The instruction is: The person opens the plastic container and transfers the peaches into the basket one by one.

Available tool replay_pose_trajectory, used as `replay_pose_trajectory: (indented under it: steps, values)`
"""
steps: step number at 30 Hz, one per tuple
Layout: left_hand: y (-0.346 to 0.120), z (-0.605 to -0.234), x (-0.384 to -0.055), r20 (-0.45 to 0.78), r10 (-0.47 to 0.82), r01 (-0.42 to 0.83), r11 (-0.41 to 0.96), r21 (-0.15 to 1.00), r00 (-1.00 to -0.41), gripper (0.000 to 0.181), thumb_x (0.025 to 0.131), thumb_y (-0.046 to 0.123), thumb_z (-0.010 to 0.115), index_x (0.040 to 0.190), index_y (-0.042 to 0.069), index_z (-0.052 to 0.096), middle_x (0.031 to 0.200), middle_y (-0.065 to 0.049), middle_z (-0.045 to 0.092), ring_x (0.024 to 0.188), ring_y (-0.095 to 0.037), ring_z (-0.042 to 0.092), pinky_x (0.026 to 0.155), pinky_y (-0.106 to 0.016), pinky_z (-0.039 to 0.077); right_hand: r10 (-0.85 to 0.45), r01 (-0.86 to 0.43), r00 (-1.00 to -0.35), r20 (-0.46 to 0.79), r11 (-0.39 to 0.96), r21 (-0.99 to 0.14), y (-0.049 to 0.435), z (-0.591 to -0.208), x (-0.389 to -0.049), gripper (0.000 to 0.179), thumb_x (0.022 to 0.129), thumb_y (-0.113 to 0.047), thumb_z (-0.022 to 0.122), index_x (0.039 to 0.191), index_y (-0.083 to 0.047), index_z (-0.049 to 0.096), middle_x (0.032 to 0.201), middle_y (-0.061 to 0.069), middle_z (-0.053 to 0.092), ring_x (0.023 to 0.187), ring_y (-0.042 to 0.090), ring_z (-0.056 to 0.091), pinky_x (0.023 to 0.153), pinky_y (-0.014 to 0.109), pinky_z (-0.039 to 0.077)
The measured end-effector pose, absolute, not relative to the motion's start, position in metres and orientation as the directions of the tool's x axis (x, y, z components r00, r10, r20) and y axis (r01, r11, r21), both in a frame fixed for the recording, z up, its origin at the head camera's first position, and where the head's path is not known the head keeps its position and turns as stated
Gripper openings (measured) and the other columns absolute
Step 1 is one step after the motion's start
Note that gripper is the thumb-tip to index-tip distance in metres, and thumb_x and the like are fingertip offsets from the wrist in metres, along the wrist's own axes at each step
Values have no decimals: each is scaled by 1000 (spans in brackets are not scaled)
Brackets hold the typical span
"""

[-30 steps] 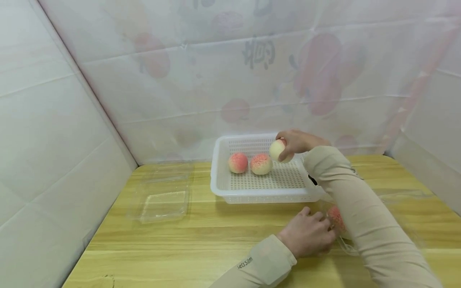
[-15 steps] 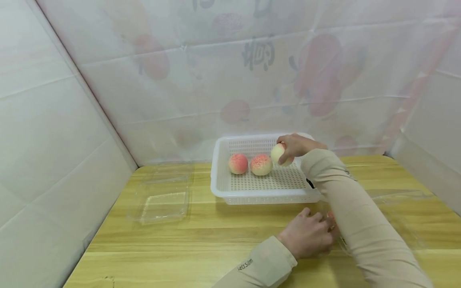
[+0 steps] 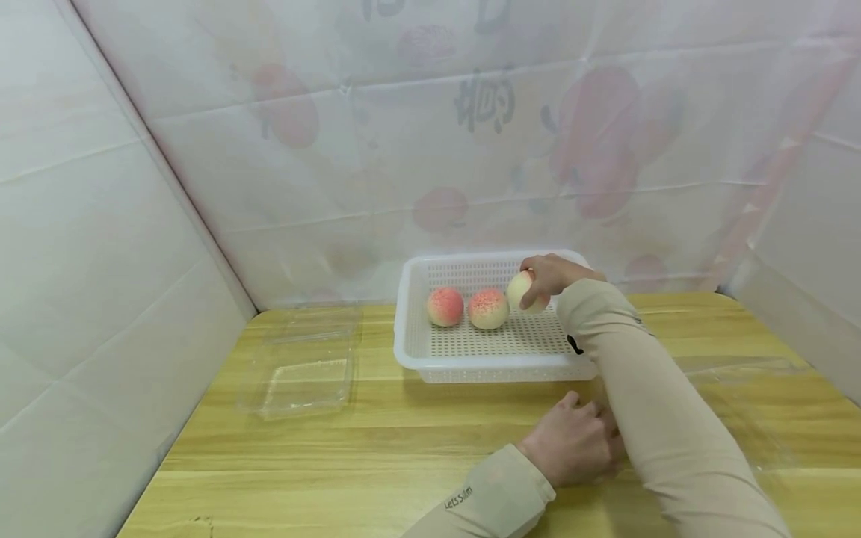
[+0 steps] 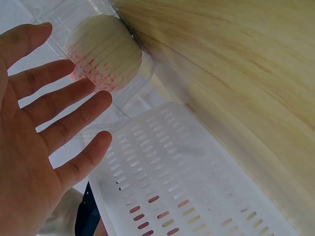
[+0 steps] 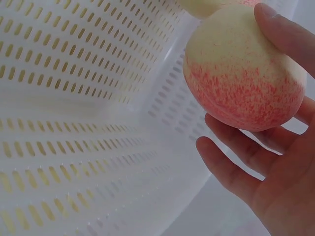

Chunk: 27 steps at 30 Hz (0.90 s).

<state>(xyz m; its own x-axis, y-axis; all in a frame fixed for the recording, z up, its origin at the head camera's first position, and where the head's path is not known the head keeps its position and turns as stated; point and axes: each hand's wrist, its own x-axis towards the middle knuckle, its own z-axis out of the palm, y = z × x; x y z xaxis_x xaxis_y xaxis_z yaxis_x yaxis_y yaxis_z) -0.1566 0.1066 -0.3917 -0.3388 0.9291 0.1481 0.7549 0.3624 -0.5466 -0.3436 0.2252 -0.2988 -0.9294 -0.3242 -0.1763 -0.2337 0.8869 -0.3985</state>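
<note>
My right hand grips a pale peach with a pink blush inside the right part of a white perforated basket. Thumb and fingers reach round this fruit in the right wrist view. Two more peaches, one pinker and one speckled, sit in the basket to its left. My left hand lies in front of the basket. In the left wrist view its fingers are spread, with the tips at the edge of a clear plastic box holding another peach; whether they touch is unclear.
An open clear plastic box stands on the wooden table to the left. Clear plastic also shows beyond my right sleeve, which covers part of the table. White sheeting closes off the back and sides.
My right hand has lowered slightly with the peach into the basket. My right forearm has shifted left and hides the peach beside my left hand. The left hand stays nearly in place.
</note>
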Motion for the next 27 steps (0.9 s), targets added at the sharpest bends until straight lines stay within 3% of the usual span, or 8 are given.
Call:
replay_pose_trajectory:
  steps: [9,27]
  values:
    - [107,-390,-155,118,908,773,406,-488,-402,23,100,59,48,106,46,67,111,26,61,100,3,51,76,-17,36,-306,-213,-934,-186,892,-400,222,-312,-351,70,84,-17,79,139,10,46,128,29,55,104,38,57,83,48,51]
    - [107,-393,-155,114,916,771,388,-505,-385,25,99,59,47,107,44,66,109,24,61,98,4,52,78,-17,36,-249,-156,-940,-235,922,-355,231,-333,-358,66,81,-14,80,134,10,48,115,24,60,98,35,57,78,43,52]
